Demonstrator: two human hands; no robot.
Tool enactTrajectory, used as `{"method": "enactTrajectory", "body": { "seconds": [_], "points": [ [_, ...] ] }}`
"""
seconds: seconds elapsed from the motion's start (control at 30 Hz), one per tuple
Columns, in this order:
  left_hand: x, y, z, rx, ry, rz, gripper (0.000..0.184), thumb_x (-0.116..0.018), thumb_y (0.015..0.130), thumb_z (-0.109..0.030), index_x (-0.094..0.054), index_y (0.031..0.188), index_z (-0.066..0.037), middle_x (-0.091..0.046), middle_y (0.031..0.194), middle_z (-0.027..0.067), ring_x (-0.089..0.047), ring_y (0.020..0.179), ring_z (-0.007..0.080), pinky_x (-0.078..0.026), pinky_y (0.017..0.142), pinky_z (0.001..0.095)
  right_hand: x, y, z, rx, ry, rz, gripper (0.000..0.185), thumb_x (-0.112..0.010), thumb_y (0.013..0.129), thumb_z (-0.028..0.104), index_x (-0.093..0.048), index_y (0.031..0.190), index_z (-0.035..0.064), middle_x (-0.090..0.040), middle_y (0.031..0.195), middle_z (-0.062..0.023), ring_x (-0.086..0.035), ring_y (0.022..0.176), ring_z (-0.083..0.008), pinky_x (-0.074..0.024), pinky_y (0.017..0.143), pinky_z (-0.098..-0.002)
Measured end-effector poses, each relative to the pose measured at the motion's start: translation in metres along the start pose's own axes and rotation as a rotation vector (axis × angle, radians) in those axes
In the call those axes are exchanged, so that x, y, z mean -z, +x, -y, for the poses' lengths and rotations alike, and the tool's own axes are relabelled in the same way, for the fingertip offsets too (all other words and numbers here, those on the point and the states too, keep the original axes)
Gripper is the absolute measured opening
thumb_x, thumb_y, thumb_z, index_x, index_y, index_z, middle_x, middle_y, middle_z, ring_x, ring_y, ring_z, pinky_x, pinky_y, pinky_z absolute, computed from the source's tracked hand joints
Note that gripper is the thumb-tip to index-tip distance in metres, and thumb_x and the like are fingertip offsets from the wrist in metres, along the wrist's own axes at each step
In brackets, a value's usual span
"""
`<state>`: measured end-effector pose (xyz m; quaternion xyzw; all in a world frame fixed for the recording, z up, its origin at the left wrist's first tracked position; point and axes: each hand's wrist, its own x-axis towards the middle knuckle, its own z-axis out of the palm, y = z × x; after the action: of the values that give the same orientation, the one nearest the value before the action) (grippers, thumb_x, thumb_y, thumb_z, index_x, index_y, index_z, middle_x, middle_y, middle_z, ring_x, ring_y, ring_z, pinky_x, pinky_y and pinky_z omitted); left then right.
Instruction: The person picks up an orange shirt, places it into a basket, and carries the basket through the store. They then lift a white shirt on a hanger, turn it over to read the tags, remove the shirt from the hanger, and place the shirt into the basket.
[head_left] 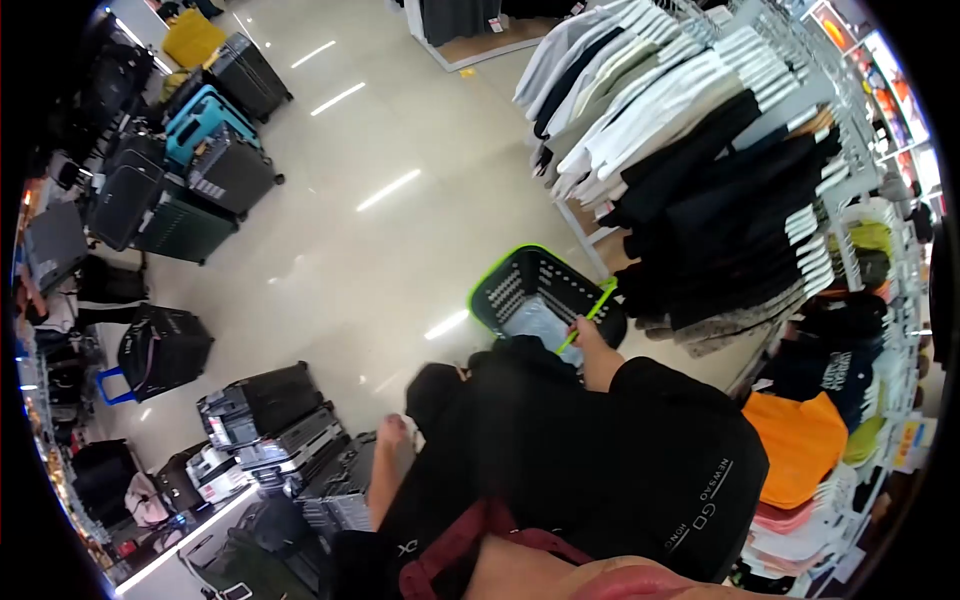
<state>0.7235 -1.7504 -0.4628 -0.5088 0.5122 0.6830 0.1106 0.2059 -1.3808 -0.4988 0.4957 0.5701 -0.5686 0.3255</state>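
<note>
My right hand (582,332) is closed round the bright green handle of a dark shopping basket (540,262), which hangs in front of my body. Something pale and clear-looking lies in the basket. Down at my side, my left hand (394,430) is near the stacked suitcases (345,480); its fingers are too blurred and small to make out. Black clothing (570,430) with white lettering covers my body.
To the right, white and black shirts (640,110) hang on racks, with an orange garment (795,445) lower down. Suitcases (225,170) line the left side. A black bag (165,350) stands on the shiny floor (330,230).
</note>
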Motion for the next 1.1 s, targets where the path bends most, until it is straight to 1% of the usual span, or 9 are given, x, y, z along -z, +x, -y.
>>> {"method": "enactTrajectory", "body": {
  "seconds": [0.03, 0.1, 0.27, 0.47, 0.53, 0.6, 0.77, 1.03, 1.1],
  "points": [
    [-0.009, 0.024, -0.019, 0.011, -0.126, -0.182, 0.025, -0.044, 0.091, -0.021, -0.059, 0.083, -0.003, -0.058, 0.068, 0.0068, -0.053, 0.055, 0.0171, -0.045, 0.051, 0.0324, -0.014, -0.007, 0.006, -0.01, 0.031, 0.021, 0.028, -0.049, 0.092, 0.031, -0.046, 0.074, 0.0101, -0.043, 0.061, -0.0046, -0.046, 0.053, -0.0209, -0.0495, 0.055, -0.04],
    [-0.005, 0.03, -0.11, -0.163, 0.344, -0.207, 0.027, -0.045, 0.091, -0.02, -0.06, 0.099, 0.001, -0.063, 0.076, 0.0109, -0.063, 0.07, 0.0196, -0.05, 0.063, 0.0338, -0.035, 0.0, 0.012, -0.034, 0.048, 0.095, 0.031, -0.048, 0.094, 0.036, -0.047, 0.076, 0.0111, -0.042, 0.06, -0.0043, -0.049, 0.054, -0.0221, -0.0483, 0.057, -0.0413],
    [0.027, 0.103, -0.223, -0.29, 0.478, -0.165, 0.03, -0.049, 0.088, -0.02, -0.059, 0.105, 0.003, -0.065, 0.084, 0.0158, -0.064, 0.074, 0.023, -0.05, 0.071, 0.033, -0.118, -0.033, 0.031, 0.007, -0.022, 0.059, 0.032, -0.047, 0.094, 0.037, -0.047, 0.08, 0.0084, -0.043, 0.063, -0.0056, -0.046, 0.053, -0.02, -0.0514, 0.054, -0.0381],
    [0.137, 0.214, -0.243, -0.057, 0.412, -0.045, 0.023, -0.048, 0.087, -0.014, -0.06, 0.098, 0.002, -0.061, 0.076, 0.0134, -0.062, 0.066, 0.0206, -0.05, 0.055, 0.0323, -0.23, -0.047, 0.062, 0.068, -0.237, 0.034, 0.031, -0.053, 0.09, 0.036, -0.047, 0.075, 0.0091, -0.047, 0.062, -0.0059, -0.054, 0.056, -0.0246, -0.0481, 0.053, -0.0409],
    [0.185, 0.232, -0.278, 0.271, 0.125, 0.076, 0.026, -0.049, 0.086, -0.02, -0.06, 0.094, 0.002, -0.059, 0.071, 0.0123, -0.059, 0.062, 0.0223, -0.051, 0.052, 0.0355, -0.283, -0.073, 0.081, 0.089, -0.195, -0.01, 0.03, -0.051, 0.091, 0.031, -0.046, 0.071, 0.0083, -0.045, 0.061, -0.007, -0.053, 0.055, -0.0257, -0.047, 0.051, -0.0407],
    [0.229, 0.262, -0.321, 0.155, 0.428, 0.043, 0.027, -0.048, 0.088, -0.022, -0.059, 0.097, 0.001, -0.06, 0.073, 0.0116, -0.059, 0.06, 0.02, -0.049, 0.049, 0.0334, -0.339, -0.087, 0.117, 0.118, -0.118, 0.12, 0.031, -0.047, 0.093, 0.029, -0.045, 0.07, 0.0079, -0.042, 0.059, -0.007, -0.05, 0.054, -0.0253, -0.0461, 0.052, -0.041],
    [0.3, 0.331, -0.474, -0.057, 0.324, -0.156, 0.025, -0.047, 0.09, -0.02, -0.055, 0.106, -0.003, -0.061, 0.08, 0.0093, -0.061, 0.065, 0.0158, -0.046, 0.047, 0.0273, -0.461, -0.09, 0.149, 0.117, 0.064, 0.073, 0.032, -0.046, 0.095, 0.03, -0.044, 0.071, 0.0092, -0.041, 0.059, -0.0069, -0.047, 0.056, -0.0254, -0.0456, 0.055, -0.042],
    [0.263, 0.457, -0.661, -0.022, 0.587, 0.11, 0.028, -0.052, 0.09, -0.022, -0.054, 0.112, -0.004, -0.062, 0.085, 0.0099, -0.062, 0.07, 0.0165, -0.046, 0.05, 0.0272, -0.524, -0.069, 0.172, 0.152, 0.43, 0.03, 0.025, -0.045, 0.094, 0.022, -0.046, 0.075, 0.0054, -0.041, 0.06, -0.0088, -0.046, 0.054, -0.0252, -0.0448, 0.052, -0.0429],
    [0.232, 0.476, -0.708, -0.05, 0.672, 0.178, 0.03, -0.05, 0.089, -0.019, -0.053, 0.113, -0.001, -0.063, 0.089, 0.0116, -0.063, 0.073, 0.0176, -0.047, 0.053, 0.0271, -0.548, -0.029, 0.19, 0.118, 0.334, -0.054, 0.022, -0.048, 0.09, 0.022, -0.049, 0.096, 0.0009, -0.048, 0.069, -0.0123, -0.053, 0.058, -0.0268, -0.0452, 0.051, -0.0453]
  ]
}}
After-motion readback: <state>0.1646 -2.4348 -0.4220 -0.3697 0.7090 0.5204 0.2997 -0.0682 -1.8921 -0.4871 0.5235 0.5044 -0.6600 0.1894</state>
